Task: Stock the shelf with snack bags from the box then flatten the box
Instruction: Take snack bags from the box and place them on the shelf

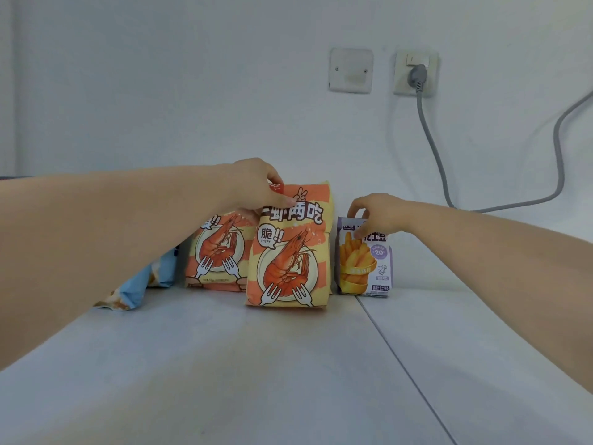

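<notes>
Orange-and-yellow stripes mark the front shrimp bag (288,252), which stands upright at the middle of the frame on the white shelf top (224,364). My left hand (256,184) pinches its upper left corner, thumb on the printed face and fingers curled over the top edge. From the bag's base the shelf top stretches down to the bottom edge of the frame, the widest stretch of surface I can see. A dark seam (401,358) crosses it from near the bag's lower right corner toward the lower right.

A narrow gap separates this bag from the purple fries bag (365,261) on its right, which also stands upright. My right hand (375,213) pinches that bag's top edge. To the right of it the shelf top runs on to the frame's edge.

Behind and to the left, a second shrimp bag (215,252) is overlapped by the front one; I cannot tell whether they touch. Further left a pale blue bag (141,284) lies tilted, mostly hidden by my left forearm.

The front bag shows a red shrimp on a white plate between two forks, under dark Chinese characters, and its right side is creased.

On the wall (160,91) at upper right are a blank cover plate (350,70) and a socket (415,73). A grey cable (433,149) drops from the socket behind my right forearm.
</notes>
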